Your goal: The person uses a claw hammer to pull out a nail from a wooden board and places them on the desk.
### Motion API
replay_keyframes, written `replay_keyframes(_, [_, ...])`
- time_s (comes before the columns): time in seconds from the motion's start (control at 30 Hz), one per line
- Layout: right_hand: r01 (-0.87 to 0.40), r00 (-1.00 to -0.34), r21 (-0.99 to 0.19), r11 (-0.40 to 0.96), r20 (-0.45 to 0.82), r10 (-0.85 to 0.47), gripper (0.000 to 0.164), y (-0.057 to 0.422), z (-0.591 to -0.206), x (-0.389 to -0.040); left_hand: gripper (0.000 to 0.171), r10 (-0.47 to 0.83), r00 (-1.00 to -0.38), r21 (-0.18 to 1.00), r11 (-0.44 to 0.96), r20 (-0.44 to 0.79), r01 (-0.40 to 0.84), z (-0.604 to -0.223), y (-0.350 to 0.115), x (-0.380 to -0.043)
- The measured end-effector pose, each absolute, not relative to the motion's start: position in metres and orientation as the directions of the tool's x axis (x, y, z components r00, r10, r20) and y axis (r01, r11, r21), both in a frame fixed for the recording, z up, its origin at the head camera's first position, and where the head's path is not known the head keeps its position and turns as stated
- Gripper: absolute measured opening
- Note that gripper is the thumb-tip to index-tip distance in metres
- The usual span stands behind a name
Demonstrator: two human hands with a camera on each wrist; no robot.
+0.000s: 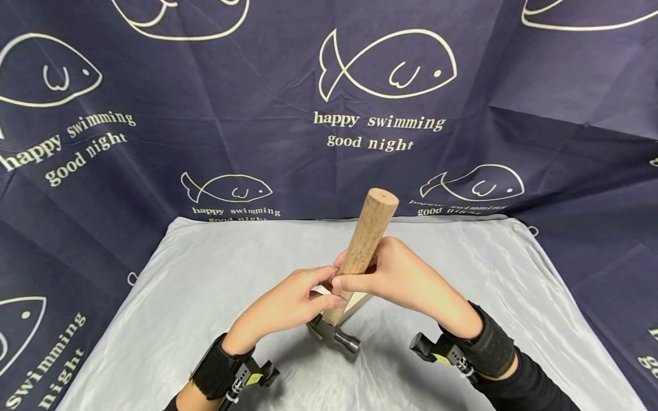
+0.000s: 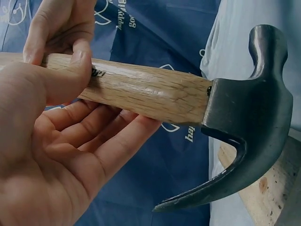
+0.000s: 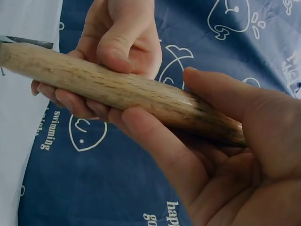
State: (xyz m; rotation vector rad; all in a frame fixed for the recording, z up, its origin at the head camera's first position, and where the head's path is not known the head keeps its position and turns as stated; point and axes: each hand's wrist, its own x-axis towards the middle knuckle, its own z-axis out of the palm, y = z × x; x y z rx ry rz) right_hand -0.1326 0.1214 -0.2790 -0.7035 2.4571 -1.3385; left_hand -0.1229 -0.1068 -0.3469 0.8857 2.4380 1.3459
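Note:
A claw hammer point(image 1: 366, 237) stands tilted over the table, its wooden handle pointing up and its dark metal head low. My left hand point(image 1: 285, 302) holds the lower handle, thumb on one side and fingers beneath. Higher up, my right hand point(image 1: 406, 279) grips the same handle between thumb and fingers. The left wrist view shows the hammer head point(image 2: 254, 103) with its curved claw and round striking face. Fingers of both hands nearly meet along the handle in the right wrist view. Behind the hammer, partly hidden, lies a pale wooden board point(image 1: 358, 302).
A light grey cloth point(image 1: 216, 262) covers the table. Dark blue fabric point(image 1: 288, 137) with white fish prints and lettering hangs behind it and at both sides. Each wrist carries a black strap with a small camera, the left camera point(image 1: 267, 374) close above the cloth.

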Motion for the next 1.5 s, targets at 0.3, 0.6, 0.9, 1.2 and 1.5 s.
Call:
replay_keyframes(0.3, [-0.305, -0.859, -0.822, 0.481, 0.02, -0.511, 0.027, 0.124, -0.28, -0.135, 0.007, 0.57, -0.809, 0.822, 0.388, 0.142, 0.417, -0.351, -0.105, -0.124])
replay_keyframes(0.6, [-0.426, -0.821, -0.748, 0.508, 0.084, -0.565, 0.017, 0.13, -0.282, -0.143, 0.011, 0.53, -0.833, 0.813, 0.408, 0.159, 0.415, -0.357, -0.11, -0.129])
replay_keyframes(0.9, [-0.512, -0.762, -0.727, 0.457, 0.139, -0.632, 0.019, 0.141, -0.294, -0.154, 0.01, 0.49, -0.854, 0.804, 0.43, 0.174, 0.41, -0.351, -0.115, -0.134])
replay_keyframes(1.2, [-0.495, -0.806, -0.679, 0.542, 0.125, -0.579, 0.024, 0.154, -0.306, -0.163, 0.012, 0.364, -0.914, 0.827, 0.447, 0.18, 0.341, -0.347, -0.127, -0.135])
replay_keyframes(1.5, [-0.497, -0.825, -0.641, 0.585, 0.139, -0.548, 0.022, 0.168, -0.322, -0.173, 0.013, 0.257, -0.941, 0.826, 0.463, 0.221, 0.321, -0.347, -0.139, -0.136])
